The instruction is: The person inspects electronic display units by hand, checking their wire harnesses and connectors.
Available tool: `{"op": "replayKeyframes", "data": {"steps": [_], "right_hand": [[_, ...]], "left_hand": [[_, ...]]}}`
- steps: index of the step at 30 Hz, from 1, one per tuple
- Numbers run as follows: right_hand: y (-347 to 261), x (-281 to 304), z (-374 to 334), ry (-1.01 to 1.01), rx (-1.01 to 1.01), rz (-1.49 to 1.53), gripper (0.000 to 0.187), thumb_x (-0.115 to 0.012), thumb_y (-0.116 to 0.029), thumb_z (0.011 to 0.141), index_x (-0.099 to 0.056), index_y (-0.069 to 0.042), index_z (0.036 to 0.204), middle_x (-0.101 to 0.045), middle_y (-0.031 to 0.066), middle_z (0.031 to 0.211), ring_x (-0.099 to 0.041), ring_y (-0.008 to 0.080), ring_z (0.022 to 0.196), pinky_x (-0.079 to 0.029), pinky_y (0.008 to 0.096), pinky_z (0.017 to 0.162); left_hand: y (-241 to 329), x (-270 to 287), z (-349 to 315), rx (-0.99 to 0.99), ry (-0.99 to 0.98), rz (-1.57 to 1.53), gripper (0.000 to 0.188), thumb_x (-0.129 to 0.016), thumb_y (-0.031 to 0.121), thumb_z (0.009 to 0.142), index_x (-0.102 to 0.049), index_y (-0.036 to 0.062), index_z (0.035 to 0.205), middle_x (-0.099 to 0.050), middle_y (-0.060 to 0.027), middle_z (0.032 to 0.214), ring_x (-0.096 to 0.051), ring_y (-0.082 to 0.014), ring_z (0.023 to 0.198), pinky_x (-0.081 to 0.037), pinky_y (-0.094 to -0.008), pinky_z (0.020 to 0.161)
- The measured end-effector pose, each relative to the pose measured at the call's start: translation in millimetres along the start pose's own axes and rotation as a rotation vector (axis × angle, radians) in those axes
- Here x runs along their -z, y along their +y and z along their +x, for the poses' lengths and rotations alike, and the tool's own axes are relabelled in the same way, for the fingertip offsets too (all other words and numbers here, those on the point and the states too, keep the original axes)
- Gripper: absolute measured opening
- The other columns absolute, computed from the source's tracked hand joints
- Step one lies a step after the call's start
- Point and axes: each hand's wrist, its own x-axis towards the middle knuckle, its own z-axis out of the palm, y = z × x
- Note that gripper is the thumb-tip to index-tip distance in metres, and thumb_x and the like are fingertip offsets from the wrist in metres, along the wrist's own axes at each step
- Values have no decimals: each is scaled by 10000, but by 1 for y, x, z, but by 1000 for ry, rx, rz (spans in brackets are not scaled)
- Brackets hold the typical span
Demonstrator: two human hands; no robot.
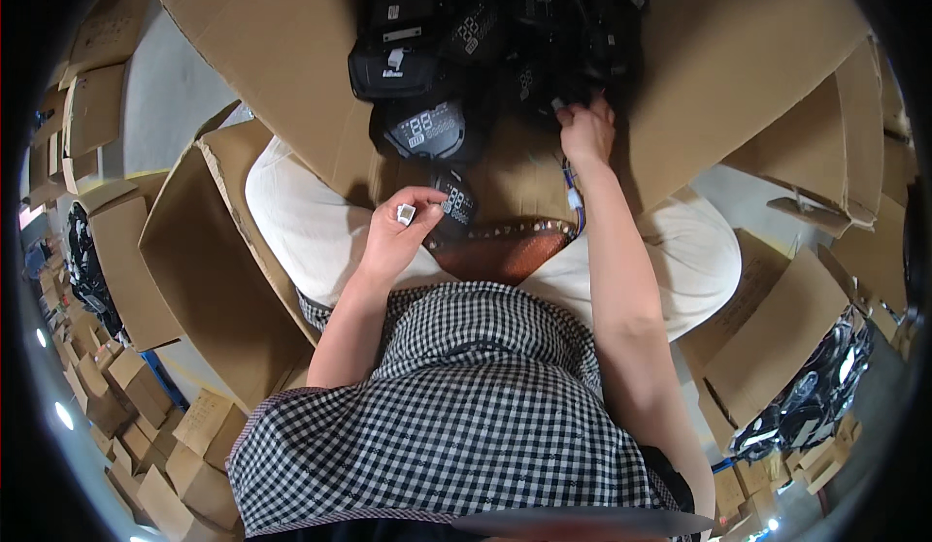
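My left hand [388,236] has its fingers curled, with a small white square piece [406,214] held among them. Its thumb and forefinger reach the edge of a small black display unit [456,202] with pale segment markings. Farther right, my right hand [589,134] bends its fingers at the near edge of a pile of black display units [524,28]; what they grip is hidden in the dark. A small white tip [558,103] shows beside those fingers. Blue wires with a white connector [575,198] hang along my right wrist. A larger display unit [427,130] lies beyond my left hand.
Brown cardboard [282,66] lies under the pile. A reddish-brown surface with a studded edge [505,251] shows between my legs. An opened carton [223,261] stands at the left. Cartons with black plastic-wrapped goods [811,387] stand at the right.
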Motion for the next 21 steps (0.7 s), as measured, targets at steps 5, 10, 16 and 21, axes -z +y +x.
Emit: {"op": "replayKeyframes", "data": {"steps": [5, 10, 16, 21], "right_hand": [[3, 2, 6, 49, 96, -57, 207, -605, -257, 847, -717, -88, 889, -589, 108, 1118, -497, 318, 1084, -432, 454, 890], [-30, 77, -46, 135, 287, 460, 119, -585, -123, 880, -649, -23, 872, -625, 101, 875, -586, 240, 822, -470, 355, 743], [-51, 103, -109, -446, -496, 2023, 241, -524, -225, 962, -592, -21, 1072, -660, 105, 1010, -629, 231, 929, -506, 410, 874], [-63, 60, -135, -553, -512, 2078, 258, -557, -279, 941, -603, -43, 1035, -655, 92, 1044, -614, 239, 975, -483, 424, 904]], "left_hand": [[4, -2, 9, -16, 38, -235, 272, -551, 284, 969, -651, 33, 996, -500, 59, 652, -407, -14, 599, -322, -167, 543], [-2, 6, 15, -34, 137, -215, 278, -531, 280, 978, -644, 26, 971, -556, 23, 659, -468, -36, 599, -373, -183, 566], [-5, 0, 20, -97, 32, -260, 258, -513, 223, 987, -639, 0, 1026, -625, -19, 770, -538, -81, 658, -442, -220, 628], [0, -4, 21, -29, -155, -498, 240, -509, 194, 987, -630, 7, 1075, -655, -8, 881, -591, -83, 782, -484, -233, 750]]}}
